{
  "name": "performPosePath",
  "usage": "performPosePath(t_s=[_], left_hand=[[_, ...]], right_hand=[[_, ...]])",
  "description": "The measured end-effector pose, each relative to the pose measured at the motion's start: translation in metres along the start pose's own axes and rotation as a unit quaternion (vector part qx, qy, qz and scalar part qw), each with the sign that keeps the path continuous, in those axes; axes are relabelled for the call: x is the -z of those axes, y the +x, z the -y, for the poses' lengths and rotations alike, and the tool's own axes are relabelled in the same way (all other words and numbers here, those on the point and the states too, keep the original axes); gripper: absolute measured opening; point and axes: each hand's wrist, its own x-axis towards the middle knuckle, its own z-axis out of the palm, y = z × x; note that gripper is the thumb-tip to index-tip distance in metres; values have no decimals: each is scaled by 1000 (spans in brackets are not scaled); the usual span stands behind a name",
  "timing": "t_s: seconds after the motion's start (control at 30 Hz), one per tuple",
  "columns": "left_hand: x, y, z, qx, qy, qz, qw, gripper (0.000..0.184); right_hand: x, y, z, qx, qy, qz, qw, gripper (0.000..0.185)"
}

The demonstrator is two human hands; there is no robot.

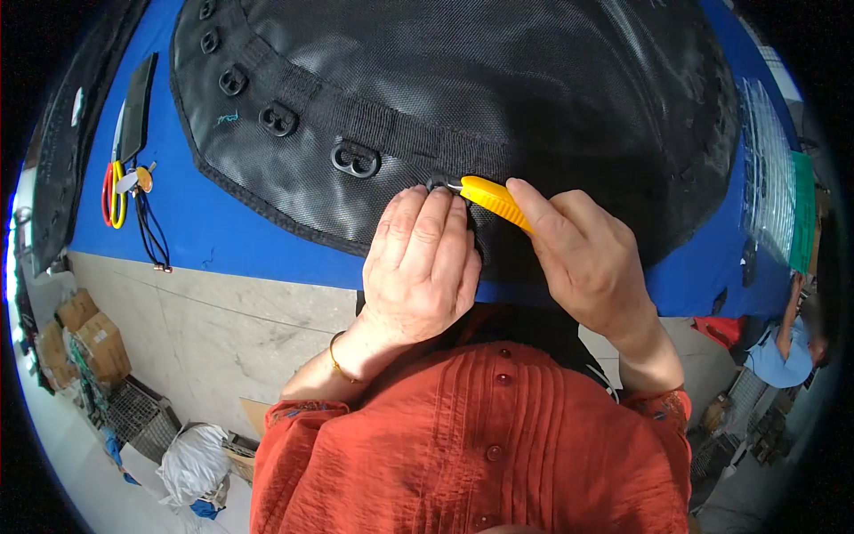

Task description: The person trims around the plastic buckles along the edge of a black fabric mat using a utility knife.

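Observation:
A large black mesh fabric piece (569, 98) with a bound edge lies in front of me. A black webbing strip (382, 120) is on it, with a curved row of black plastic buckles (356, 158) along it. My left hand (418, 258) is palm down at the near edge, fingers together and bent, their tips on a small black buckle (437, 182), mostly covered. My right hand (587, 249) grips a yellow-handled tool (496, 201) with a thin metal tip. That tip points left and meets the buckle at my left fingertips; its exact shape is hidden.
On the blue table (222, 264) at left lie scissors (114, 191) with red and yellow handles, a dark flat object (138, 107) and keys on a cord (149, 214). Clear plastic strips (767, 169) lie at right. Cardboard boxes (100, 343) stand on the floor; another person (783, 351) is at far right.

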Motion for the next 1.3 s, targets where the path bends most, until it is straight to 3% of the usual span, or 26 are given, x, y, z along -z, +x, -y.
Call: performPosePath(t_s=[0.63,0.9,1.07,1.3], left_hand=[[1,-2,0,2,10,13,1000,39],[0,-3,1,7,15,5,1000,36],[0,-3,2,3,24,1,1000,35],[-3,-5,4,-14,25,-18,999,35]], right_hand=[[-7,-9,-4,30,-51,-29,998,52],[-10,-16,8,-2,-54,-33,998,59],[-15,-19,13,-75,11,-41,996,53],[-17,-19,15,-98,63,-73,991,50]])
